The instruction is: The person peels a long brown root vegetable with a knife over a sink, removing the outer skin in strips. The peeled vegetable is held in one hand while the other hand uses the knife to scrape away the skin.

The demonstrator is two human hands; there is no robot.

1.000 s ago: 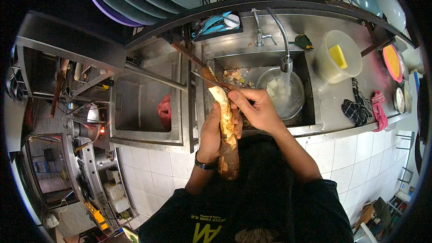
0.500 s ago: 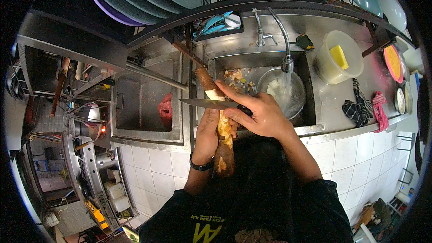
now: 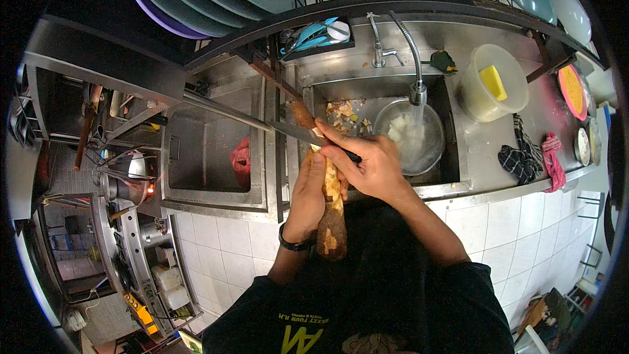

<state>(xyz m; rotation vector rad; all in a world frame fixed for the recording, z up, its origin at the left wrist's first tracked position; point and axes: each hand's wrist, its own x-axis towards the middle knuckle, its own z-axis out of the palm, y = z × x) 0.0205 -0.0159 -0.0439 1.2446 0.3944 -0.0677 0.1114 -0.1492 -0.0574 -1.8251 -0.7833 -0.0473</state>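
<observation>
A long brown root that looks like cassava (image 3: pixel 333 228) lies lengthwise in front of me, its far end reaching over the sink's near-left corner. Its skin is partly off, so pale yellow and white flesh shows along the middle. My left hand (image 3: pixel 308 190) is closed around that middle stretch. In my right hand (image 3: pixel 375 165) is a knife (image 3: pixel 293 132), its blade pointing left across the root's upper part. The knife's handle is mostly hidden by the fingers. Peelings (image 3: pixel 342 110) lie in the sink (image 3: pixel 451 108) beyond my hands.
Water runs from a flexible tap (image 3: pixel 417 92) into a metal bowl (image 3: pixel 438 141) holding white pieces. Right of it are a plastic tub (image 3: pixel 473 108) with a yellow sponge and some cloths (image 3: pixel 521 160). A second basin (image 3: pixel 203 170) is at left; a dish rack (image 3: pixel 367 1) spans overhead.
The knife has moved slightly up along the root, and its blade now tilts more. The root has turned a little, with its lower end shifting right.
</observation>
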